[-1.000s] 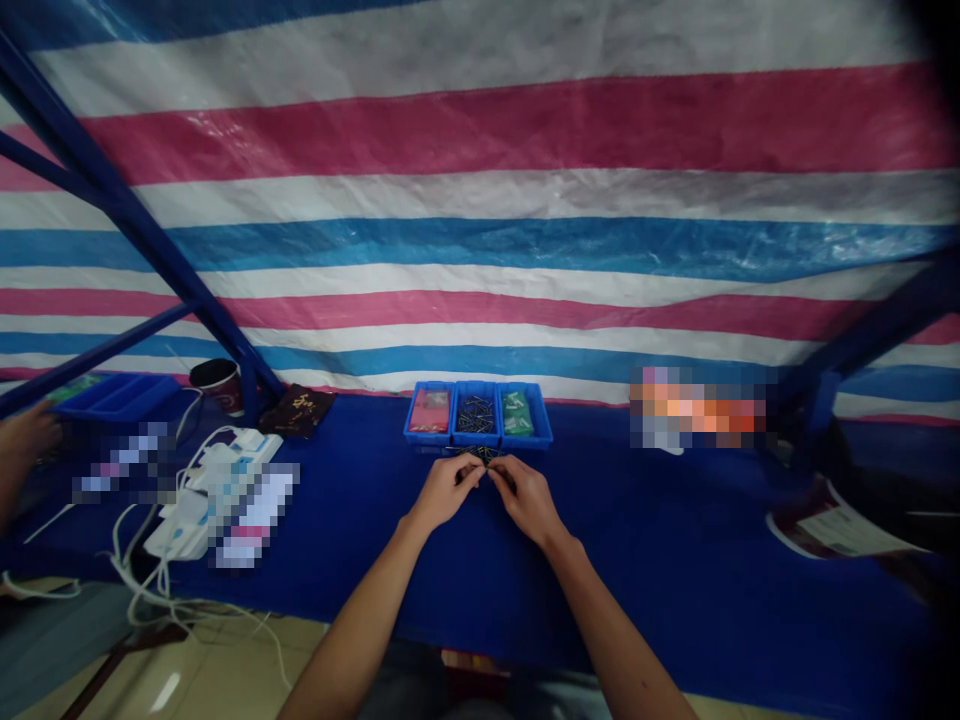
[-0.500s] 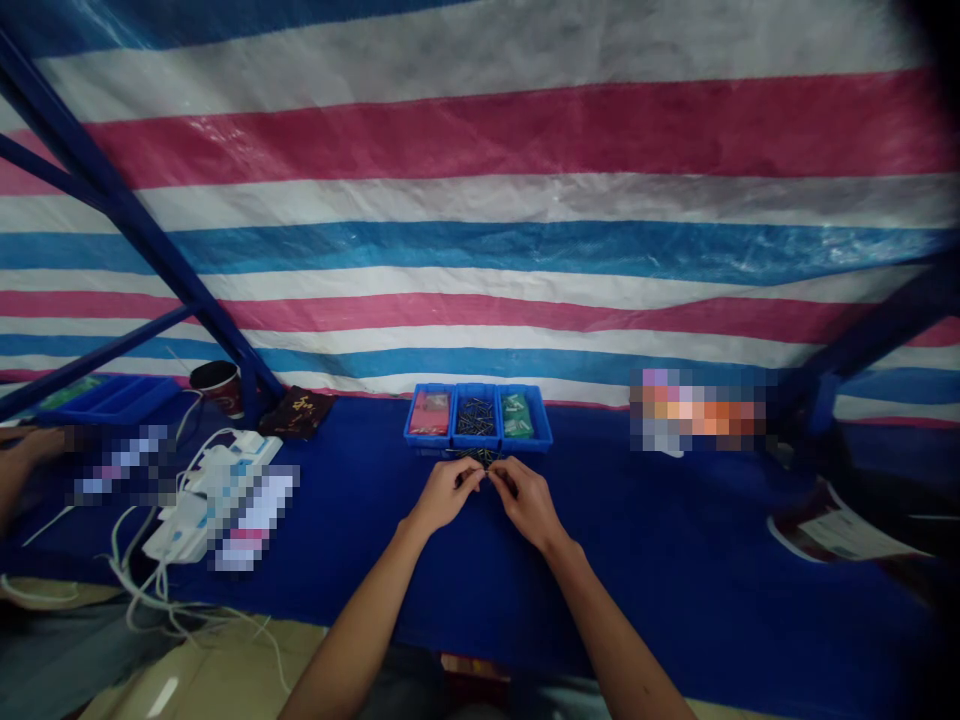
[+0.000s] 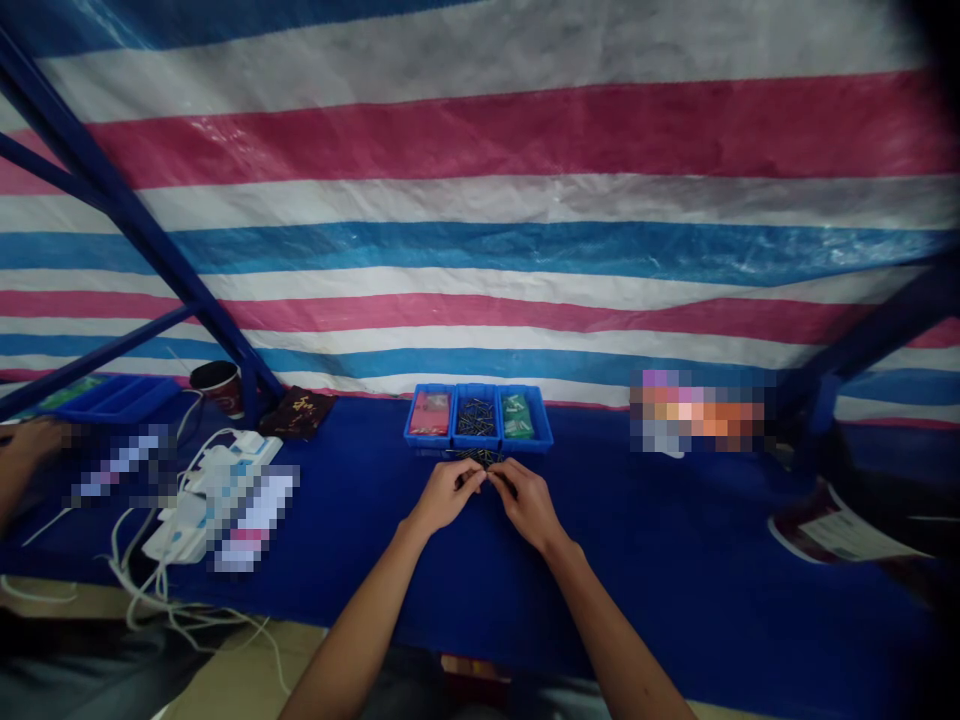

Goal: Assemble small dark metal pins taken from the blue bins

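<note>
My left hand [image 3: 442, 494] and my right hand [image 3: 528, 500] meet fingertip to fingertip over the blue cloth of the table [image 3: 660, 540]. Both are pinched closed on something too small to make out. Just beyond the fingertips lies a little heap of thin dark pins [image 3: 475, 456]. Behind it stands a row of three small blue bins [image 3: 478, 417]: the left one holds something red, the middle one dark pins, the right one green pieces.
White power strips with cables [image 3: 214, 490] lie at the left, with a paper cup [image 3: 217, 385], a dark pouch [image 3: 298, 411] and a blue tray [image 3: 116, 396] behind. Another person's hand [image 3: 26, 450] rests at the far left edge. Papers [image 3: 840, 530] lie at the right. A striped tarp hangs behind.
My hands stay pinched together in the same spot. The other person's hand at the far left has shifted slightly.
</note>
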The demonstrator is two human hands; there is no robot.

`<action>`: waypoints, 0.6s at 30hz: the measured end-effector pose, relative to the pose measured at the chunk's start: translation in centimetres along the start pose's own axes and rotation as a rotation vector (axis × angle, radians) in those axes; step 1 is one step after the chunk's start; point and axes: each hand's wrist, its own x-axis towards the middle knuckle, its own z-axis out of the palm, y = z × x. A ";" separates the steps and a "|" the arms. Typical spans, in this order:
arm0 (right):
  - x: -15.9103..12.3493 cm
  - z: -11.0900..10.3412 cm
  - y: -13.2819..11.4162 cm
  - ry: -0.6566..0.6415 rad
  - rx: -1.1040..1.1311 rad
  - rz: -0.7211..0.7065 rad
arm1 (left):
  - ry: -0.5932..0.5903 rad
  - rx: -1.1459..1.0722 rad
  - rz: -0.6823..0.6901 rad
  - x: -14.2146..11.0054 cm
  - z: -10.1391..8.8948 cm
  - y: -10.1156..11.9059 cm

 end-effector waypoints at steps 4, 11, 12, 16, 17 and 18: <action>0.0 -0.1 0.0 -0.024 0.020 0.014 | 0.011 0.016 0.007 0.0 -0.1 0.1; 0.0 -0.2 0.0 -0.044 0.005 0.019 | 0.016 0.013 -0.001 0.0 0.0 0.3; 0.0 -0.2 0.0 -0.044 0.005 0.019 | 0.018 0.012 -0.002 0.0 0.0 0.3; 0.0 -0.1 0.0 -0.036 0.005 0.026 | 0.018 0.013 0.001 0.0 0.0 0.3; 0.0 -0.1 0.0 -0.037 0.006 0.025 | 0.016 0.015 0.001 0.0 0.0 0.2; 0.0 -0.1 0.0 -0.041 0.008 0.025 | 0.015 0.017 0.000 0.0 -0.1 0.2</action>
